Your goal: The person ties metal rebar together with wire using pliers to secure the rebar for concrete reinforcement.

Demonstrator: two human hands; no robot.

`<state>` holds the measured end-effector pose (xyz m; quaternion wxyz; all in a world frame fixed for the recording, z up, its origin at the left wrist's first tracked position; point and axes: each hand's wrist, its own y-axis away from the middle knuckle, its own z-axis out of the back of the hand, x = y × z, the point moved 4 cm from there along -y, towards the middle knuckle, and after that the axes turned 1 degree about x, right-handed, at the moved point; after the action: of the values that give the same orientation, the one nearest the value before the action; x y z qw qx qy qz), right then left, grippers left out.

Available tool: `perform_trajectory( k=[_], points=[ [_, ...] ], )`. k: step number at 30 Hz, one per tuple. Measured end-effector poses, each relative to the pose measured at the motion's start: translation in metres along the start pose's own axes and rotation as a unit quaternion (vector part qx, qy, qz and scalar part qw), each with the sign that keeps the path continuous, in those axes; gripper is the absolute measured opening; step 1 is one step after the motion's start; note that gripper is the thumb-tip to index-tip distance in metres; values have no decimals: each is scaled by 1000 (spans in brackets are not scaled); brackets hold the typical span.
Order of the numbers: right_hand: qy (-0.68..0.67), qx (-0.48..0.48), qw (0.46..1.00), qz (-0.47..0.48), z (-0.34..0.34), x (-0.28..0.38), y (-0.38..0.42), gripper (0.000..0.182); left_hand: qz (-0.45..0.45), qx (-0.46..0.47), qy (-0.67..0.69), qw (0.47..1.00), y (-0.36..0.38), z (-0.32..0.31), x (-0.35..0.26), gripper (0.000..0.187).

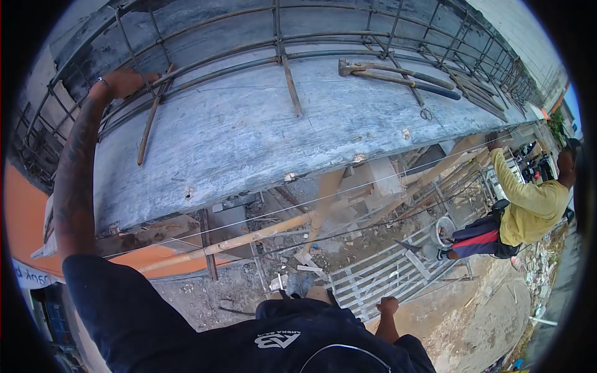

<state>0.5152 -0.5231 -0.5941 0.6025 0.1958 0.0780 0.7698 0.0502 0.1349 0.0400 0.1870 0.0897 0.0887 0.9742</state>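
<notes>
Rebar [165,81] partly hides the left hand [126,83]; the banner [34,277] is cut off.

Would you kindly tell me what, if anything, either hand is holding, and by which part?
The left hand is at the upper part of a short slanting rod, but whether it grips cannot be told; nothing shows in the right hand.

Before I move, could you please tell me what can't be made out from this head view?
All in the head view:
- Left hand: its grip on the steel bars; the fingertips are hidden by the hand and bars.
- Right hand: its palm, hidden by curled fingers.
- Bucket: its contents, too small.
- White banner: the rest of its lettering, cut off by the dark lens border.
</notes>
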Motion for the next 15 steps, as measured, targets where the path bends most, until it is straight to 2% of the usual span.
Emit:
perform_trajectory(
  k=[1,2,3,5,6,7,8,9,12,13,14,15],
  points=[
    [150,-6,982,115,8,8,-5,31,16,-17,10,1000,3,0,2,78],
    [247,-28,944,216,-2,3,-20,37,74,-24,12,997,12,1,-3,82],
    [306,-34,927,215,-9,-1,-33,41,131,-31,14,991,21,4,-8,85],
    [338,35,908,247,-12,2,-45,31,148,-30,24,988,32,7,-11,88],
    [334,36,908,248,-17,8,-48,31,137,-23,36,990,30,7,-18,90],
    [163,14,974,159,-17,6,-50,24,115,-30,48,992,27,6,-16,88],
    [-14,-10,998,62,-16,1,-51,18,110,-32,45,992,23,4,-10,88],
    [-75,-18,991,108,-16,4,-48,14,112,-35,39,992,21,3,-9,87],
    [-29,35,996,81,-34,16,-50,15,110,-36,35,993,24,5,-14,86],
    [-34,27,992,115,-37,17,-47,16,111,-36,41,992,28,7,-17,86],
    [-98,38,993,56,-45,16,-48,15,112,-39,44,992,27,6,-17,86],
    [-47,54,994,82,-44,21,-45,15,119,-41,48,991,26,5,-16,86]
  ],
)
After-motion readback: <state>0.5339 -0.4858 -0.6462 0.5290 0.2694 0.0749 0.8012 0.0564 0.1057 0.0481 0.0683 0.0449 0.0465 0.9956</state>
